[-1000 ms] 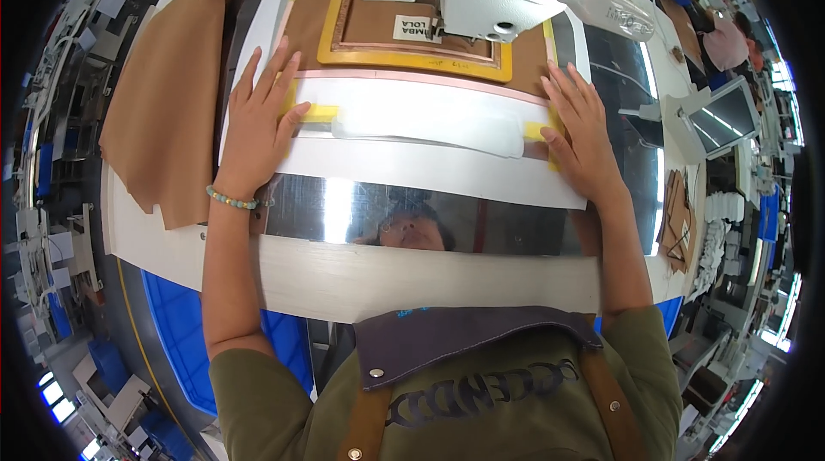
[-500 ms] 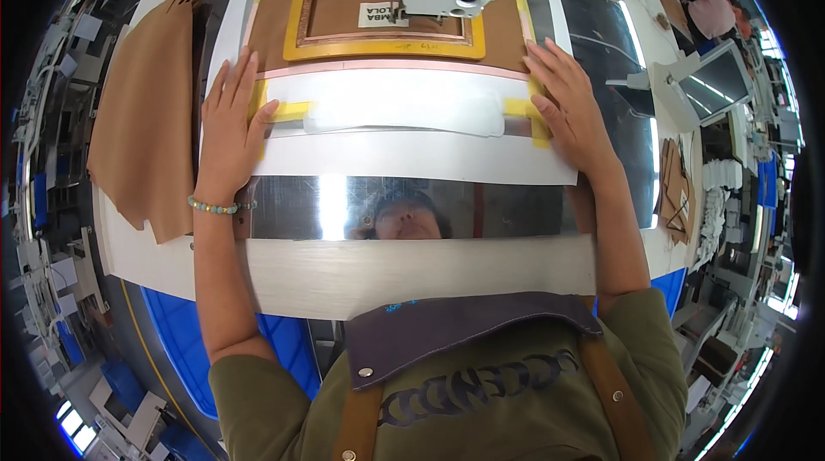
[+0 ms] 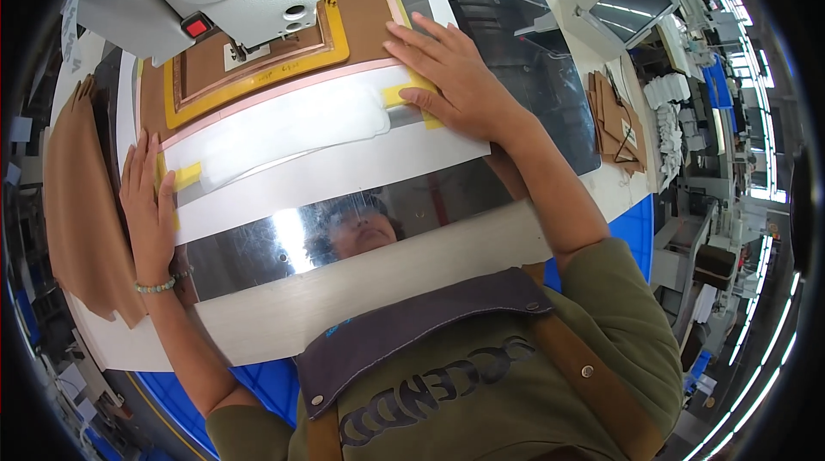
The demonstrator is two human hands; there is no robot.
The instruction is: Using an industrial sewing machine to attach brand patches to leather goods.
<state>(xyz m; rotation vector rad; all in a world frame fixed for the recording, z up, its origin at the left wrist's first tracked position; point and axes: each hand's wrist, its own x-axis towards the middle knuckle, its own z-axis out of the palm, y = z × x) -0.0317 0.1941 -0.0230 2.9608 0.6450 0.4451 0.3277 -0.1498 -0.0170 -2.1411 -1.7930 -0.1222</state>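
My left hand [image 3: 148, 207] lies flat with fingers stretched along the left edge of a white sheet [image 3: 344, 176], beside a strip of yellow tape [image 3: 187, 175]. At the sheet's right edge rests my right hand [image 3: 460, 83], fingers spread, its thumb by another yellow tape piece [image 3: 395, 97]. Between them is a whitish strip [image 3: 296, 139], taped at both ends. Beyond it a brown panel [image 3: 365, 6] carries a yellow frame [image 3: 338, 47]. A sewing machine head [image 3: 249, 1] stands over that frame and hides part of it; its needle area is above a small printed label [image 3: 249, 57].
A shiny metal plate [image 3: 430, 190] lies before the sheet. Brown leather [image 3: 86, 203] is draped at the left of the table. On the right are a small screen [image 3: 623, 6], stacked brown pieces [image 3: 614, 122] and a white bundle [image 3: 669, 109]. A blue bin [image 3: 632, 242] shows below the tabletop.
The view has turned, so the table and machine appear tilted and further left. Both hands stay flat at about the same places on the sheet's edges.
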